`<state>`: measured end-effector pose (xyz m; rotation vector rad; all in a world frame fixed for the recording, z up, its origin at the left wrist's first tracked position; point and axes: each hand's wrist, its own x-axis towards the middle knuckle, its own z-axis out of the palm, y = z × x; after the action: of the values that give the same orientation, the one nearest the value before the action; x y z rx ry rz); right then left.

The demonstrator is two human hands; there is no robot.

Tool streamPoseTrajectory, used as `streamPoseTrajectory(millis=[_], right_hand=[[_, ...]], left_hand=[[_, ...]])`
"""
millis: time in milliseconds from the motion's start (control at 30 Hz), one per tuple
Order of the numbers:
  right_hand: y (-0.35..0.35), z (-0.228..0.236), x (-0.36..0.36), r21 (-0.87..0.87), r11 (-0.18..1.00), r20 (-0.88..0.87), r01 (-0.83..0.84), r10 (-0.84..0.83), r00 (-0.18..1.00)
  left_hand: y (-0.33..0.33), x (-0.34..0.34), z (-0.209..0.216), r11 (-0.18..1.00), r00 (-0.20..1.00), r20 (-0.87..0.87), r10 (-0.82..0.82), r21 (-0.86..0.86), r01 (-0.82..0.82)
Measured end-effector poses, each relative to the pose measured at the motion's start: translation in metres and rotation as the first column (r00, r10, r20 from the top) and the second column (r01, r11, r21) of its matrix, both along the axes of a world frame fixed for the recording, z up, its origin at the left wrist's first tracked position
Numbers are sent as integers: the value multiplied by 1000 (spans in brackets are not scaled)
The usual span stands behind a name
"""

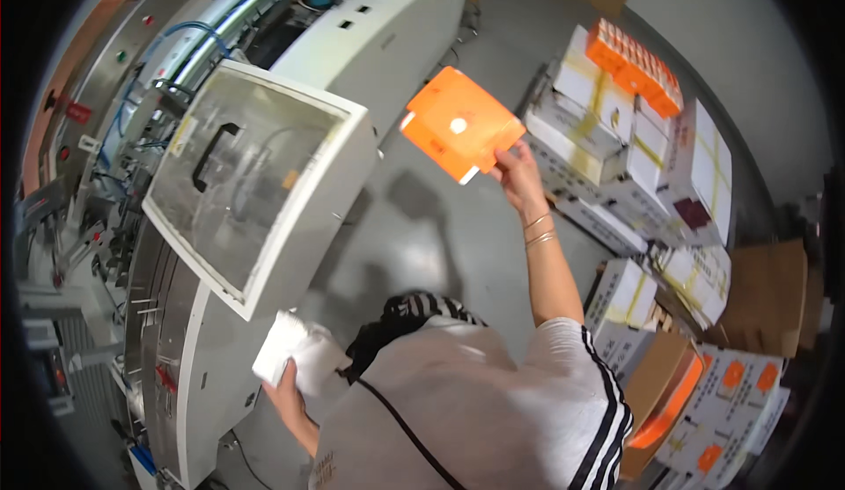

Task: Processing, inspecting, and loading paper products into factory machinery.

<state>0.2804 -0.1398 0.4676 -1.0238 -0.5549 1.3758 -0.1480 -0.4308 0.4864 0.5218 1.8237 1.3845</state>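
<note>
While a white packaging machine (370,41) with its clear hinged guard door (251,182) swung open fills the left of the frame, the person's left hand (286,393), low and left of centre, is closed around a white folded wad of cloth or paper (295,358) held just beside the machine's lower panel. Right of centre, the right hand (515,169) is raised at arm's length, thumb and fingers pinched on the lower corner of a flat stack of orange carton blanks (458,125), which hangs tilted in the air above the grey floor (414,235), between the machine and the stock at the right edge. There, white strapped shipping cartons (634,147) are piled up, a row of orange blanks (634,63) lying on top, and brown cardboard boxes (766,296) stand further down. Judging by the pose, the blanks are in mid-carry; the next move calls for a firmer grip, since a corner pinch could let the stack fan out.
</note>
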Motion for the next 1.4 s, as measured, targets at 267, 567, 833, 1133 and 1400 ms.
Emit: streamPoseTrajectory(millis=[267, 567, 833, 1133, 1400], right_hand=[[-15, -23, 148, 148, 917, -63, 370, -365, 929], [99, -123, 58, 215, 746, 625, -631, 391, 676], [69, -295, 51, -31, 174, 198, -984, 966, 164], [23, -415, -78, -427, -303, -104, -852, 952, -287], [-216, -276, -446, -524, -315, 150, -792, 881, -449]], left_hand=[[80, 57, -19, 991, 965, 262, -15, 130, -20], [79, 109, -84, 793, 605, 686, 404, 66, -605], [2, 167, -67, 445, 432, 582, 689, 132, -886], [-154, 160, -112, -132, 42, 700, 713, 192, -972], [-330, 70, -129, -339, -106, 730, 675, 179, -924]])
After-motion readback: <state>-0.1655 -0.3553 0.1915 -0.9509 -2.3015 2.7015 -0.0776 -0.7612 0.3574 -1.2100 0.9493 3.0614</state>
